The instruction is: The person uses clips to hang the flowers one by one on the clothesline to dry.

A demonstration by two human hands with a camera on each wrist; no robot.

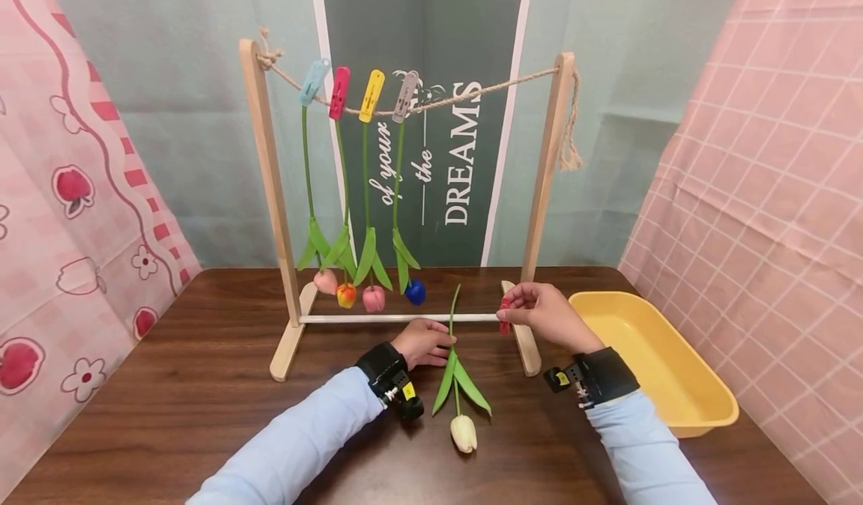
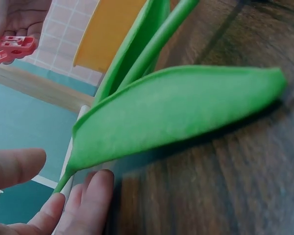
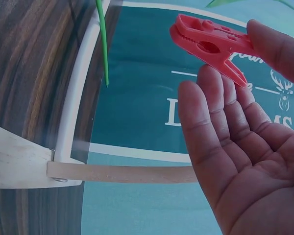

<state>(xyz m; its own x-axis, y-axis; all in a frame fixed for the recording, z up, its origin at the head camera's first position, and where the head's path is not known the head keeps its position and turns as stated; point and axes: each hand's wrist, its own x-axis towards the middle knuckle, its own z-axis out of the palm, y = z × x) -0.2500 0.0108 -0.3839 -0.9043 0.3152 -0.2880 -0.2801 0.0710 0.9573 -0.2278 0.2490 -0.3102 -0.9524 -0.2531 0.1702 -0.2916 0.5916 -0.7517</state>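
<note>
Four tulips (image 1: 369, 295) already hang clipped on the rope (image 1: 472, 93) up top. My left hand (image 1: 423, 342) pinches the white tulip's stem (image 1: 453, 325) mid-frame; my right hand (image 1: 542, 314) pinches a red clothespin (image 1: 503, 316), not clipped yet

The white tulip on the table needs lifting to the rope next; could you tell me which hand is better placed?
Left, probably: the left hand already touches the white tulip, while the right hand holds the red clothespin.
</note>
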